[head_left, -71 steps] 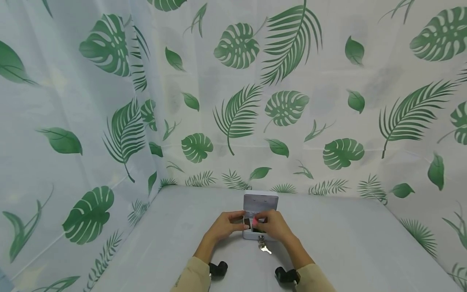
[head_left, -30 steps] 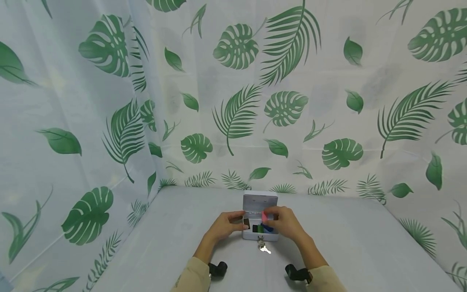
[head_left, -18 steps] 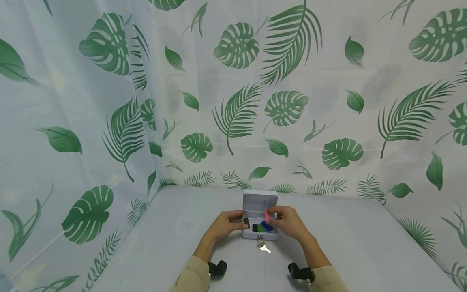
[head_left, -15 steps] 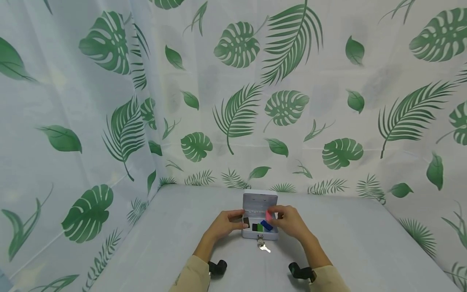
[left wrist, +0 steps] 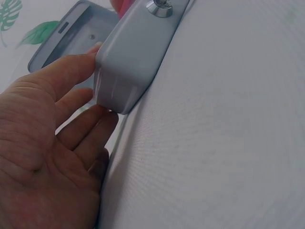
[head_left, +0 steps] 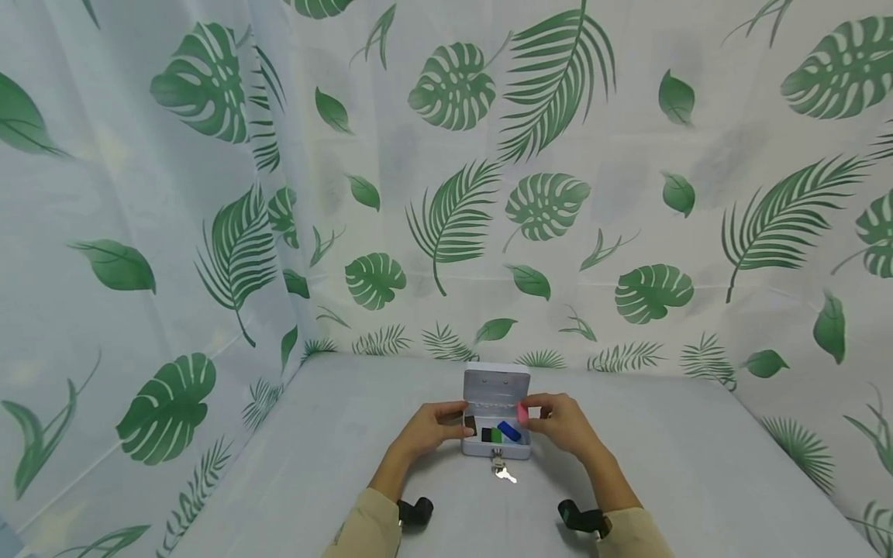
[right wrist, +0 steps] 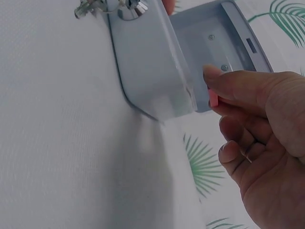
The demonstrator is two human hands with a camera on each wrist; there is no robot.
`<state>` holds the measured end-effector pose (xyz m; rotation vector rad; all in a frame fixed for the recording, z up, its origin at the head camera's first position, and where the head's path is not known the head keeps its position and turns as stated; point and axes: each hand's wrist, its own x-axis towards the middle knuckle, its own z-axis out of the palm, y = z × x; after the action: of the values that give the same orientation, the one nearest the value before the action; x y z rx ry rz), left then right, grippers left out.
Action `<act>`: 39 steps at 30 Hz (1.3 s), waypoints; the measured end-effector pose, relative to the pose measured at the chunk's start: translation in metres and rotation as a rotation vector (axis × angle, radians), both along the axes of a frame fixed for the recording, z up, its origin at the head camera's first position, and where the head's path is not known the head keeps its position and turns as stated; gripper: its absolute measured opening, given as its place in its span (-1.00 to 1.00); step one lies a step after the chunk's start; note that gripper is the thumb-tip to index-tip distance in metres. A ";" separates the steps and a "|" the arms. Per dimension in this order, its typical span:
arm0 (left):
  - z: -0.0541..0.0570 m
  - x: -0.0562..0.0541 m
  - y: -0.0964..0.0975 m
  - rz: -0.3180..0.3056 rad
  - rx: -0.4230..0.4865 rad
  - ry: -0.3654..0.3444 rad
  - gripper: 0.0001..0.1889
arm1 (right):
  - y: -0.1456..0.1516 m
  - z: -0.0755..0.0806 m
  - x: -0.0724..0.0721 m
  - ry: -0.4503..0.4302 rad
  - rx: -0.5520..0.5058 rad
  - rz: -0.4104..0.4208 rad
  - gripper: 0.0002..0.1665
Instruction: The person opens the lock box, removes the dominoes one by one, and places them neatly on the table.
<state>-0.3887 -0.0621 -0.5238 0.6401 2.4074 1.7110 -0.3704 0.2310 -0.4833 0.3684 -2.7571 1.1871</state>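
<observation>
1. Two sleeves (head_left: 366, 523) lie over our counter (head_left: 481, 511), at seven and five o'clock from the grey box (head_left: 477, 449).
2. We see its key (head_left: 505, 475) hanging at six.
3. At nine, our left hand (head_left: 421, 432) grips the side wall between thumb and fingers.
4. Inside, we have a black block (head_left: 486, 435) towards seven, a green block (head_left: 496, 435) at six, a blue block (head_left: 509, 431) towards four.
5. Towards two, our right hand (head_left: 561, 425) pinches the pink block (head_left: 523, 411) at the rim, fingers narrow.
6. Its lid (head_left: 497, 385) stands raised at twelve.

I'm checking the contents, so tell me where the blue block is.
In the head view, the blue block lies inside the open box, right of the green block.
</observation>
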 end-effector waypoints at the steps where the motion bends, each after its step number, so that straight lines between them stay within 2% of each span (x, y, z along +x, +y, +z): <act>1: 0.000 0.000 0.000 -0.001 0.000 0.000 -0.38 | 0.001 0.000 0.000 -0.004 0.001 -0.004 -0.60; 9: 0.000 0.001 0.001 0.002 0.003 -0.002 -0.38 | 0.008 -0.002 0.000 -0.044 0.009 -0.037 -0.60; 23: -0.003 0.000 0.001 0.023 -0.026 -0.007 -0.36 | 0.021 -0.008 -0.002 -0.064 0.000 -0.038 -0.63; 39: -0.003 -0.001 0.001 0.016 -0.012 -0.009 -0.37 | 0.020 -0.011 0.001 -0.117 0.035 -0.048 -0.67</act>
<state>-0.3896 -0.0608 -0.5267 0.6111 2.4212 1.7007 -0.3698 0.2514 -0.4940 0.2415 -2.8713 1.1870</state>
